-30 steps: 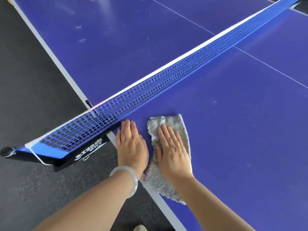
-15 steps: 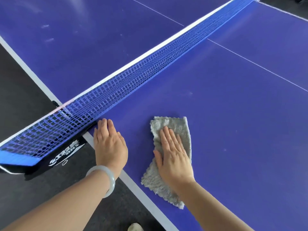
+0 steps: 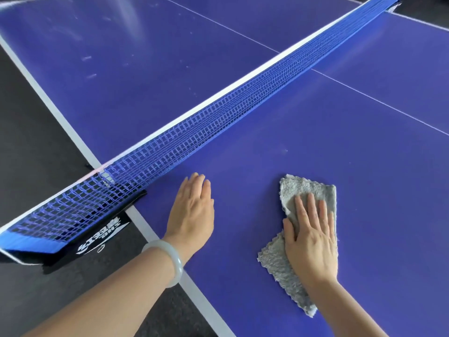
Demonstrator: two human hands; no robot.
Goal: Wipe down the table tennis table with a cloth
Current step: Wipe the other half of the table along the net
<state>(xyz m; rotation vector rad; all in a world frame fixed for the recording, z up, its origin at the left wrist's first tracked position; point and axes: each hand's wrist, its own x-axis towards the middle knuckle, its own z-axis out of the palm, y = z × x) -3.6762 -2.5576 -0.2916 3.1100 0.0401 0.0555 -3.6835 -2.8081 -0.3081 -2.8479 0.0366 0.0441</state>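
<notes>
A blue table tennis table [image 3: 340,147] fills most of the view. On its near half lies a grey fluffy cloth [image 3: 313,190], folded and rumpled. My right hand [image 3: 311,237] presses flat on the cloth with straight fingers. To its left, my left hand [image 3: 192,212] rests flat on the bare table surface near the net's foot, a pale bangle on its wrist. Both hands are apart from each other.
The blue net [image 3: 218,117] runs diagonally from lower left to upper right, held by a black clamp [image 3: 102,239] at the table's white side edge [image 3: 145,227]. Dark floor [image 3: 36,147] lies to the left. Smudges mark the far half.
My right hand has slid the cloth to the right, away from the table's side edge. The gap between my two hands has grown.
</notes>
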